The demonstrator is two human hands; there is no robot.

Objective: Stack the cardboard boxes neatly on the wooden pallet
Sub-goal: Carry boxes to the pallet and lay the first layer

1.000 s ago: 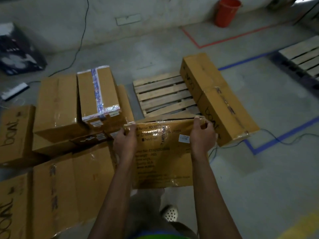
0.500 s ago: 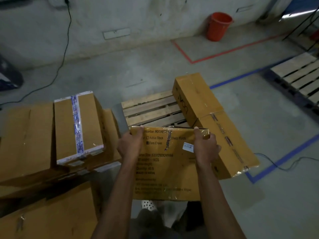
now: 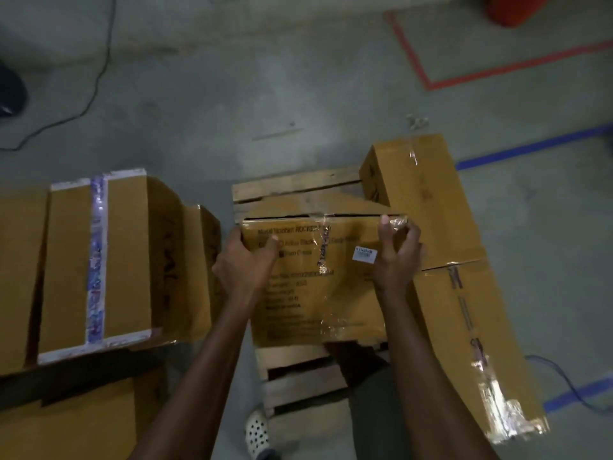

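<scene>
I hold a brown cardboard box (image 3: 318, 287) with printed text and a small white label over the wooden pallet (image 3: 292, 187). My left hand (image 3: 243, 265) grips its upper left corner. My right hand (image 3: 398, 257) grips its upper right corner, fingers curled round the taped edge. Two long boxes lie end to end on the pallet's right side: the far box (image 3: 421, 194) and the near box (image 3: 471, 343). The held box stands right beside them. Pallet slats (image 3: 298, 376) show below the box.
A pile of boxes stands on the floor at the left, topped by a box with blue-white tape (image 3: 96, 260). A black cable (image 3: 93, 91) runs over the concrete floor at the far left. Red tape (image 3: 497, 71), blue tape (image 3: 530, 147) and a red bucket (image 3: 517, 8) lie beyond.
I have stepped closer to the pallet and carried the box forward over it, next to the two long boxes. Both hands keep their grip on its top corners.
</scene>
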